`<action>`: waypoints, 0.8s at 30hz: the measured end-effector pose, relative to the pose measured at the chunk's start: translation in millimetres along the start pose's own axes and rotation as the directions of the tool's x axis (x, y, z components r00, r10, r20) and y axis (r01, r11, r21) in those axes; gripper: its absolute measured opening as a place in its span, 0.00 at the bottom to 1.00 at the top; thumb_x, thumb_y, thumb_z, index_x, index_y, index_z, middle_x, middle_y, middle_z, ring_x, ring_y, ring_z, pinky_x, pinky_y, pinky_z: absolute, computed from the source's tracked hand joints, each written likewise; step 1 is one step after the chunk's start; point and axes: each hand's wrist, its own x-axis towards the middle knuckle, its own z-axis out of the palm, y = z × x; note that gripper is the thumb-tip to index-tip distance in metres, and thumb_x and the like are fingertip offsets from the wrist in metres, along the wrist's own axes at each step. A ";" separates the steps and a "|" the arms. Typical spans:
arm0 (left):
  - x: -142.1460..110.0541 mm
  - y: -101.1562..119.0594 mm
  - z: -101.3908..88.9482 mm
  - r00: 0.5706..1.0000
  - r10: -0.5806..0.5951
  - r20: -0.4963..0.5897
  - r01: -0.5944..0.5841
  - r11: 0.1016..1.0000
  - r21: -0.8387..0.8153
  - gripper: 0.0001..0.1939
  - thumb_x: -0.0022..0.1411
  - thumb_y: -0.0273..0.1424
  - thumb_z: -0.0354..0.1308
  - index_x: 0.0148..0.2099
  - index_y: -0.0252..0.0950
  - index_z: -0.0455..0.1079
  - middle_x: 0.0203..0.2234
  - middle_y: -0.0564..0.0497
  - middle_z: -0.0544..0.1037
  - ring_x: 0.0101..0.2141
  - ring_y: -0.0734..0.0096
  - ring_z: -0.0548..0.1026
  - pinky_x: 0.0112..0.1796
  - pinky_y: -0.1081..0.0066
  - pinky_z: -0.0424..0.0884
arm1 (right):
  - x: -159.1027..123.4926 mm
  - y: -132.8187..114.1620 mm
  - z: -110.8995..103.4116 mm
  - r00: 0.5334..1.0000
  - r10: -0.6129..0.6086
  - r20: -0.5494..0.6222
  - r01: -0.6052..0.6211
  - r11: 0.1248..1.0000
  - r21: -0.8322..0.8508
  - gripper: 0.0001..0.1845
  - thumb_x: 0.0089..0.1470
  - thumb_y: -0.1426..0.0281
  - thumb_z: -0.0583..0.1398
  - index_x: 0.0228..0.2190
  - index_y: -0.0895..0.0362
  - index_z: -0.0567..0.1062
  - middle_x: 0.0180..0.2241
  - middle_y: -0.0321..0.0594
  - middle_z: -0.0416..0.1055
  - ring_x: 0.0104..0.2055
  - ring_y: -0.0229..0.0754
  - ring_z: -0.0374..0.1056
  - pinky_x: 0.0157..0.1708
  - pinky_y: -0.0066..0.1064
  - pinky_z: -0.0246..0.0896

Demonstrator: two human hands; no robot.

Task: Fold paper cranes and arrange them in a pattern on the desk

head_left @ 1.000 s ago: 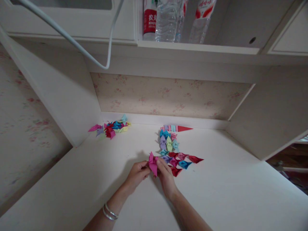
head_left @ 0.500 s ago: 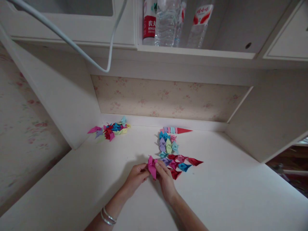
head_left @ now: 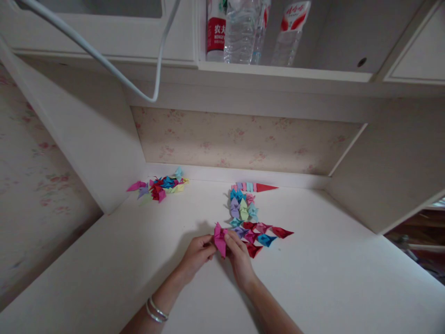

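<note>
A magenta origami crane (head_left: 219,241) is held above the white desk (head_left: 139,273) between my two hands. My left hand (head_left: 197,256) pinches it from the left side, its fingertips partly hidden. On the other side, my right hand (head_left: 239,257) is closed on its edge, thumb on the near face. Just beyond and right of my right hand lie folded paper pieces in rows, among them a blue one (head_left: 267,240), a red one (head_left: 282,232) and a pale green one (head_left: 244,210). Another red folded piece (head_left: 253,250) is partly covered by my right hand.
A heap of mixed-colour paper cranes (head_left: 163,187) lies at the desk's back left. Near the back edge rests a row of folded strips with a red point (head_left: 267,187). Plastic bottles (head_left: 239,35) stand on the shelf above. A white cable (head_left: 114,74) hangs at upper left.
Both hands keep hold of the magenta crane in almost the same place. The view has shifted very slightly; the paper pieces on the desk lie as before.
</note>
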 end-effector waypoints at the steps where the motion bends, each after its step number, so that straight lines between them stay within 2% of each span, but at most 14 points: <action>1: -0.1 0.1 0.1 1.000 -0.002 -0.002 0.002 1.000 0.000 0.10 0.54 0.33 0.57 0.31 0.30 0.71 0.17 0.56 0.64 0.19 0.80 0.55 0.21 0.76 0.50 | 0.0 -0.1 0.1 1.000 0.002 0.001 -0.002 1.000 0.001 0.18 0.47 0.54 0.63 0.33 0.55 0.77 0.28 0.37 0.68 0.30 0.41 0.62 0.27 0.30 0.54; 5: -0.5 3.0 0.9 1.000 -0.007 -0.013 0.007 1.000 0.003 0.09 0.54 0.33 0.56 0.30 0.30 0.70 0.17 0.57 0.63 0.19 0.80 0.55 0.20 0.76 0.50 | 0.7 1.1 0.2 1.000 -0.013 -0.017 0.013 0.999 -0.037 0.19 0.48 0.52 0.62 0.32 0.55 0.76 0.28 0.38 0.67 0.29 0.41 0.60 0.25 0.30 0.54; 8: 0.1 4.5 1.1 1.000 -0.019 -0.012 0.019 1.000 0.009 0.09 0.53 0.33 0.57 0.31 0.30 0.71 0.16 0.58 0.62 0.19 0.80 0.55 0.20 0.77 0.50 | 1.1 3.1 -0.8 0.999 -0.044 -0.023 0.042 0.993 -0.107 0.19 0.51 0.51 0.58 0.29 0.55 0.74 0.27 0.38 0.65 0.27 0.40 0.58 0.25 0.30 0.54; 11: 1.6 2.9 0.2 0.999 -0.032 -0.007 0.033 0.999 0.018 0.11 0.53 0.33 0.57 0.34 0.30 0.72 0.17 0.57 0.64 0.18 0.80 0.55 0.20 0.77 0.50 | 0.8 2.8 -3.0 0.996 -0.089 -0.001 0.087 0.976 -0.200 0.20 0.55 0.53 0.55 0.25 0.55 0.72 0.26 0.37 0.62 0.26 0.39 0.56 0.25 0.30 0.53; 13: 2.6 0.7 -0.7 0.999 -0.031 -0.011 0.032 0.999 0.025 0.13 0.53 0.33 0.56 0.38 0.29 0.72 0.18 0.57 0.64 0.18 0.80 0.55 0.19 0.77 0.50 | 1.1 0.3 -5.0 0.985 -0.170 0.026 0.170 0.930 -0.326 0.18 0.56 0.55 0.56 0.26 0.55 0.73 0.28 0.38 0.63 0.29 0.40 0.58 0.29 0.30 0.55; 15: 3.4 -0.9 -1.2 1.000 -0.024 -0.017 0.024 0.999 0.035 0.14 0.53 0.33 0.57 0.40 0.29 0.72 0.17 0.58 0.62 0.18 0.80 0.55 0.19 0.77 0.50 | 2.6 -3.8 -7.6 0.963 -0.264 0.058 0.260 0.847 -0.464 0.15 0.57 0.58 0.57 0.29 0.54 0.76 0.30 0.39 0.65 0.33 0.41 0.61 0.34 0.31 0.56; 17: 3.5 -1.4 -0.9 1.000 -0.017 -0.015 0.018 0.998 0.056 0.14 0.53 0.34 0.57 0.39 0.29 0.73 0.16 0.58 0.61 0.18 0.80 0.55 0.19 0.77 0.50 | 5.0 -9.5 -11.2 0.949 -0.306 0.079 0.299 0.787 -0.540 0.14 0.57 0.60 0.56 0.31 0.54 0.77 0.30 0.39 0.67 0.35 0.41 0.63 0.37 0.32 0.57; 20: 2.5 -0.6 0.6 1.000 -0.019 -0.017 0.021 0.994 0.105 0.14 0.53 0.36 0.58 0.36 0.30 0.73 0.16 0.58 0.61 0.18 0.79 0.56 0.20 0.77 0.51 | 7.8 -22.6 -18.0 0.953 -0.258 0.156 0.300 0.762 -0.573 0.14 0.57 0.61 0.57 0.29 0.55 0.78 0.29 0.38 0.69 0.33 0.40 0.64 0.34 0.30 0.58; 24: 0.6 -1.2 3.3 1.000 -0.011 0.001 0.011 0.992 0.125 0.14 0.51 0.37 0.60 0.35 0.30 0.73 0.20 0.55 0.66 0.21 0.78 0.60 0.21 0.77 0.54 | 10.2 -52.2 -29.7 0.917 -0.113 0.382 0.352 0.679 -0.644 0.13 0.56 0.62 0.57 0.28 0.55 0.78 0.26 0.37 0.70 0.30 0.38 0.64 0.30 0.28 0.58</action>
